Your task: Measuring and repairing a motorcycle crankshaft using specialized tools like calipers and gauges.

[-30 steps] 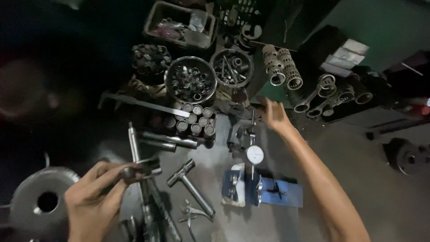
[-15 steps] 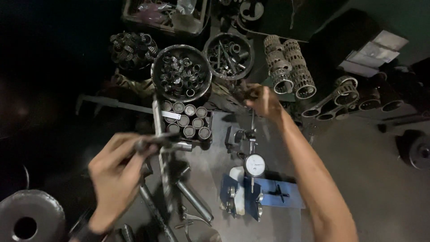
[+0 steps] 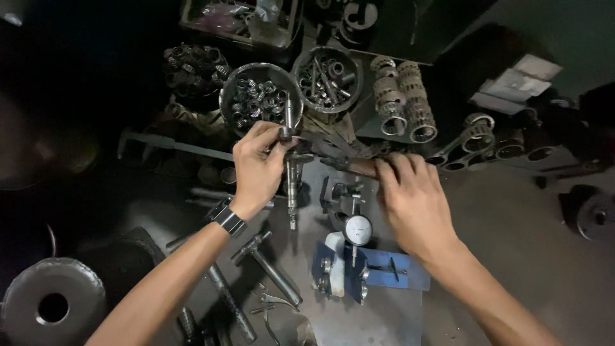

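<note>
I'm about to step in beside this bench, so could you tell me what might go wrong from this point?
The left hand holds a long metal shaft upright by a pinch near its middle; it could slip and drop onto the dial gauge just beside its lower end. The right hand grips a dark tool close to that gauge and might knock it. Loose tools such as the hammer crowd the workbench near the left forearm.
</note>
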